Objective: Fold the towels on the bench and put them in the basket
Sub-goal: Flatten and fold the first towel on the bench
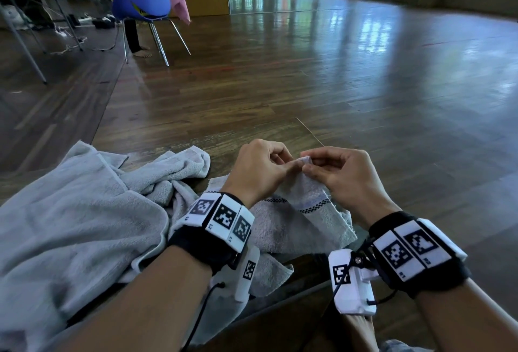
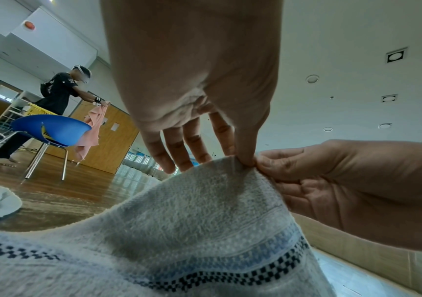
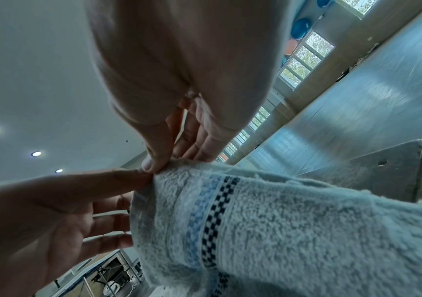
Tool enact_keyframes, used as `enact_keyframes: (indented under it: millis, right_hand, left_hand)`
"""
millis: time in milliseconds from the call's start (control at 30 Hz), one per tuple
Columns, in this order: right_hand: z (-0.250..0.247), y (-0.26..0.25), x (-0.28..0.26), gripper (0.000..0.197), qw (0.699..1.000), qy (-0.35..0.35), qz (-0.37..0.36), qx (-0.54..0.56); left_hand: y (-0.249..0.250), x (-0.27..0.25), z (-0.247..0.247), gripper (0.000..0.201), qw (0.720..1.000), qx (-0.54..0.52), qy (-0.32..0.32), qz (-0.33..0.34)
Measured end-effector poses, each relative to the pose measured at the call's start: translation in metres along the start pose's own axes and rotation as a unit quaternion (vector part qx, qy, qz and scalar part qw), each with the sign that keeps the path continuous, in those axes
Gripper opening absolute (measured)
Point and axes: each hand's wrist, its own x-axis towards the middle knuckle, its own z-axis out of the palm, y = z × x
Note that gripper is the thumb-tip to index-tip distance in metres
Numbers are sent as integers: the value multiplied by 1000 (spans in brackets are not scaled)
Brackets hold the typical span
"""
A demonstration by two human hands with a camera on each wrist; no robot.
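Fingers (image 2: pixel 245 158) of the left hand (image 1: pixel 260 166) and the right hand (image 1: pixel 340 175) meet at one raised corner of a small white towel (image 1: pixel 302 220), each hand pinching it between thumb and forefinger, the other fingers loosely spread. The towel has a blue and dark checked stripe (image 3: pixel 211 221) and hangs from that pinch onto the surface (image 1: pixel 308 292) near its front edge, its lower part crumpled. A larger grey towel (image 1: pixel 81 211) lies rumpled and unfolded to the left, touching it. No basket for the towels can be made out near the hands. This looks like the start of folding: a corner is found. Next, the hands likely need to part along the edge to stretch it flat.
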Motion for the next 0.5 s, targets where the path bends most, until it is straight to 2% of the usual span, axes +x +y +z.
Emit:
enact_keyframes:
  millis: [233, 300, 400, 500]
  right_hand:
    - [1, -3, 0, 15, 1000, -4, -11, -3]
    - [1, -2, 0, 12, 999, -16, -18, -22]
    - [-3, -4, 1, 15, 997, -41, -24, -52]
    - [-10, -6, 1, 16, 995, -47, -45, -74]
  left_hand:
    - [-2, 0, 0, 28, 1000, 21, -11, -1]
    - [0, 0, 0, 29, 998, 9, -56, 0]
    - [2, -1, -2, 17, 990, -12, -143, 10]
    - [-2, -1, -3, 20, 986, 22, -161, 29]
